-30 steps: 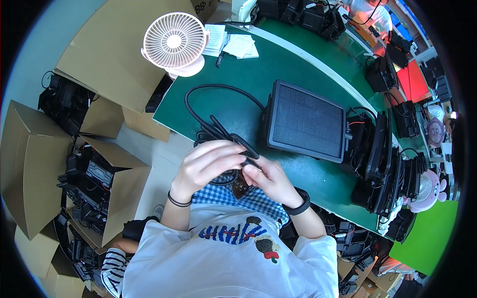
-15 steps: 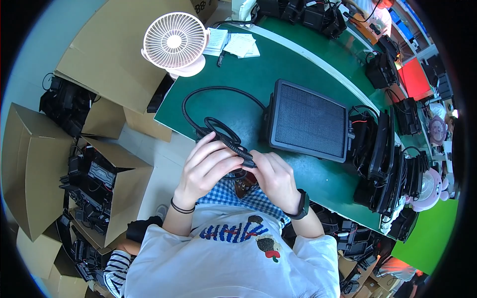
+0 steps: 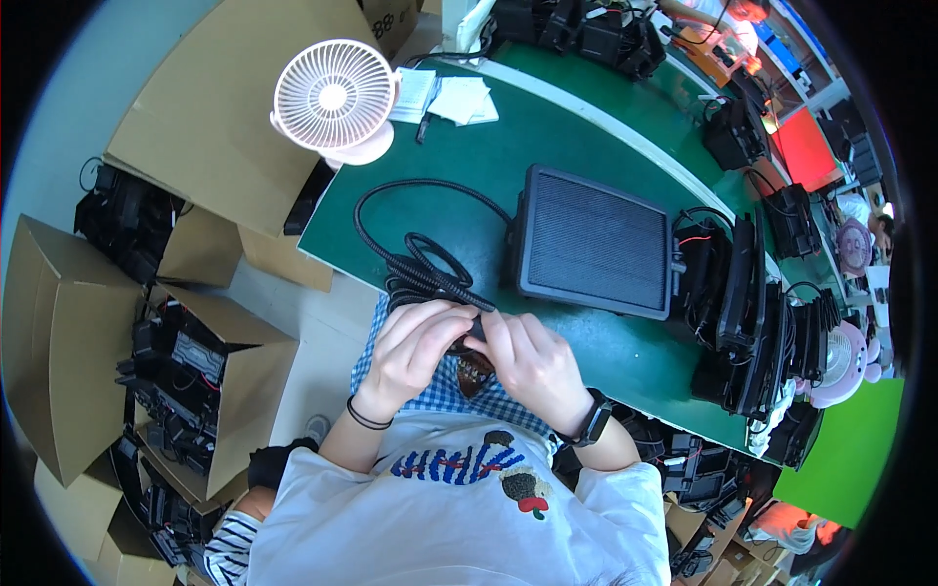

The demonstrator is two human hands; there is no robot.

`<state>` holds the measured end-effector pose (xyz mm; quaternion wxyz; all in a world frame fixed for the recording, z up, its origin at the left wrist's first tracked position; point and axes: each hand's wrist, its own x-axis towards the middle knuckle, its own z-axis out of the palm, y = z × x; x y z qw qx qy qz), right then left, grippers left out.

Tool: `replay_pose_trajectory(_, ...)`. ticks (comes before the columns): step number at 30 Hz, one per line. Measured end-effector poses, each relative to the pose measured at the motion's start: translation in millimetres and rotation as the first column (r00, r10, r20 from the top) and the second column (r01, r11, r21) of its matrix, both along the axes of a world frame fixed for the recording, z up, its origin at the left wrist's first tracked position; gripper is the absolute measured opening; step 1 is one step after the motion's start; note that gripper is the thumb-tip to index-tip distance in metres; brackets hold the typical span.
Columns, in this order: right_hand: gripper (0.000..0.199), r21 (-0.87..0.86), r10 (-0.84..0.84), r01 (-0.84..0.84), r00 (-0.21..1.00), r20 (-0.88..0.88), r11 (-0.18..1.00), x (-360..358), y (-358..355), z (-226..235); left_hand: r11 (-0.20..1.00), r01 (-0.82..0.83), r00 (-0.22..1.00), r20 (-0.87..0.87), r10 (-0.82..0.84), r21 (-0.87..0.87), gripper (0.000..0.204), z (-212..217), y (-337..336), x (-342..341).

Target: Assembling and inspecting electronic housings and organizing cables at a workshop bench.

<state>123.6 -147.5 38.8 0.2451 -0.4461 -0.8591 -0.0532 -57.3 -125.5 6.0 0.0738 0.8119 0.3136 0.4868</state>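
A black corrugated cable (image 3: 422, 182) arcs out from the left side of a black box with a meshed front panel (image 3: 598, 242) and gathers into loose loops in front of me. Both hands meet at the near end of these loops, over the table's front edge. My left hand (image 3: 412, 344) is closed, fingers curled around the cable. My right hand (image 3: 526, 354) pinches a dark piece of the cable beside the left fingertips. Fingers hide most of that piece, so I cannot make out its shape.
A pink fan (image 3: 334, 98) and papers (image 3: 459, 100) stand at the far left of the green table (image 3: 391, 146). Several black units (image 3: 747, 293) line the right side. Open cardboard boxes (image 3: 73, 342) holding black units stand on the floor at left. A person (image 3: 723, 29) sits at the far right.
My hands have come slightly lower, and the left fingers have curled in from lying stretched over the cable. The cable loops now sit just beyond my knuckles. The view has shifted slightly.
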Motion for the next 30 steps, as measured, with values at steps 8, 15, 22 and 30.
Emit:
replay_pose_trajectory(8, 0.026, -0.023, -0.039, 0.035, 0.988, -0.151, 0.999, -10.8, -5.2, -0.6, 0.981, 0.165, 0.983, -0.096, -0.155, 0.101, 0.010, -15.6, 10.2, -12.3)
replay_pose_trajectory(15, 0.026, -0.301, -0.145, -0.010, 0.860, -0.488, 0.953, -16.8, -6.4, -8.0, 0.977, 0.127, 0.991, -0.063, -0.117, 0.174, 0.040, -11.6, 13.3, -5.9)
replay_pose_trajectory(22, 0.035, -0.325, -0.151, -0.045, 0.821, -0.551, 0.945, -5.1, 0.9, -12.7, 0.987, 0.089, 0.984, -0.163, -0.066, 0.137, 0.039, 1.5, 15.3, 0.5)
replay_pose_trajectory(30, 0.066, -0.278, -0.056, -0.108, 0.851, -0.522, 0.954, -12.3, -11.3, -21.3, 0.966, -0.250, 0.928, 0.301, 0.220, 0.064, 0.047, -23.8, 4.3, -11.0)
